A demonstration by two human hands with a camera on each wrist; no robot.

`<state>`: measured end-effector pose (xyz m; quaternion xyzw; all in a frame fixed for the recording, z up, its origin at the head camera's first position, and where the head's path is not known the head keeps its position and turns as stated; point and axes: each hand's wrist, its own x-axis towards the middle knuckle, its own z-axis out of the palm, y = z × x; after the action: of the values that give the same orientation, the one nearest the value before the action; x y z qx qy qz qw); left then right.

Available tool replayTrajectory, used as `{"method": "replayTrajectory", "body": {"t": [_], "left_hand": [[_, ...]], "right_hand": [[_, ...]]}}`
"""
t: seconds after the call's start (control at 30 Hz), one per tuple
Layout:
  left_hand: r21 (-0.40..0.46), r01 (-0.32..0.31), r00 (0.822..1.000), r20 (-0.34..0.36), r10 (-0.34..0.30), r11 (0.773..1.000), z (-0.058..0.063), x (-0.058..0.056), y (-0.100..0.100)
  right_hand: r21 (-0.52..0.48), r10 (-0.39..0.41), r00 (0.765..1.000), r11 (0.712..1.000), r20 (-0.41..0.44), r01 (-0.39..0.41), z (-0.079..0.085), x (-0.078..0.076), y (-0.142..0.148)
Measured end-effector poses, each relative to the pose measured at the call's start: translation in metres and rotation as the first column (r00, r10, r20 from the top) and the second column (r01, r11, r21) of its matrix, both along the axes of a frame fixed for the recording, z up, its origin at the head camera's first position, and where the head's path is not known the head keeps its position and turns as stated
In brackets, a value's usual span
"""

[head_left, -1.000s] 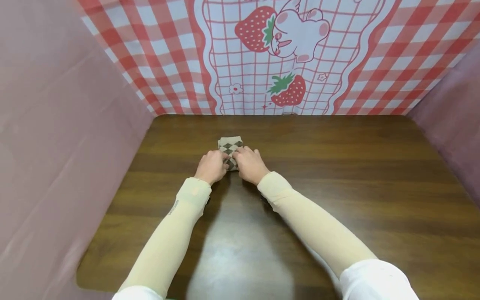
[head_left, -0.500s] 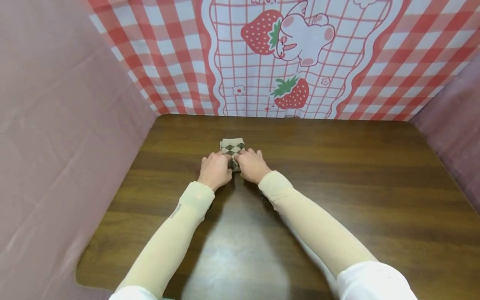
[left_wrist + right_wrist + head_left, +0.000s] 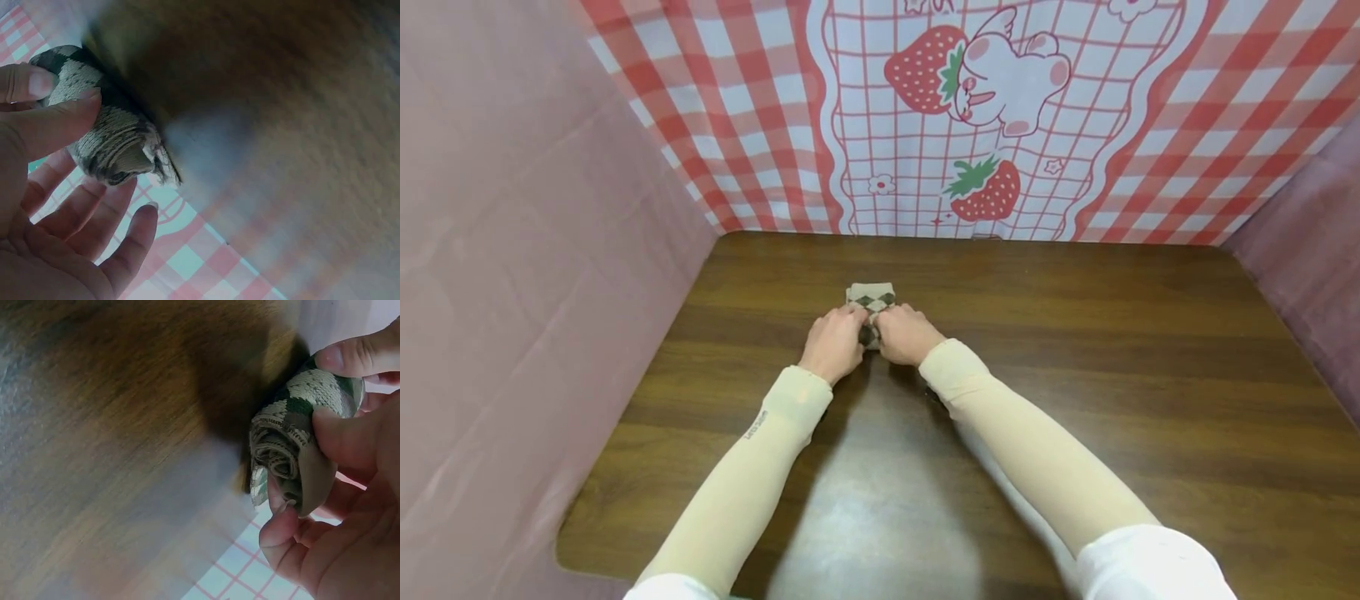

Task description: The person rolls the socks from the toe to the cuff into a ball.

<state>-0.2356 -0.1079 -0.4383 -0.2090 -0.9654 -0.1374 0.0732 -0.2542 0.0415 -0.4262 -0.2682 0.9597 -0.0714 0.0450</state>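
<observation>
Knit roll (image 3: 294, 419): cream, dark green diamonds. Tabletop (image 3: 1112, 358): brown.

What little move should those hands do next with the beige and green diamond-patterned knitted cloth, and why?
The left hand and right hand could probably roll the beige and green diamond-patterned knitted cloth slightly toward the red-and-white checked fabric backdrop, because its near part is coiled while a flat end seems to lie unrolled on the backdrop side.

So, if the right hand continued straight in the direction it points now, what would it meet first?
The patterned knit roll, which the right hand grips. Past it, perhaps the left hand, though depth is hard to judge.
</observation>
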Motion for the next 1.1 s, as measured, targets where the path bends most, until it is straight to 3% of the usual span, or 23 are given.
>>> {"method": "replayTrajectory", "body": {"t": [0.43,0.73,1.1], "left_hand": [[0.003,-0.031,0.999,0.012,0.031,1.0,0.004,-0.001,-0.002],[0.06,-0.065,0.993,0.107,0.058,0.996,0.002,-0.003,-0.002],[0.055,-0.08,0.988,0.136,0.072,0.995,0.002,0.0,-0.001]], "right_hand": [[0.071,-0.018,1.0,0.997,0.014,0.017,0.003,0.004,-0.004],[-0.061,0.061,0.983,0.996,-0.17,-0.073,-0.011,0.009,0.005],[-0.118,0.125,0.985,0.983,-0.122,-0.14,-0.021,0.001,0.015]]}}
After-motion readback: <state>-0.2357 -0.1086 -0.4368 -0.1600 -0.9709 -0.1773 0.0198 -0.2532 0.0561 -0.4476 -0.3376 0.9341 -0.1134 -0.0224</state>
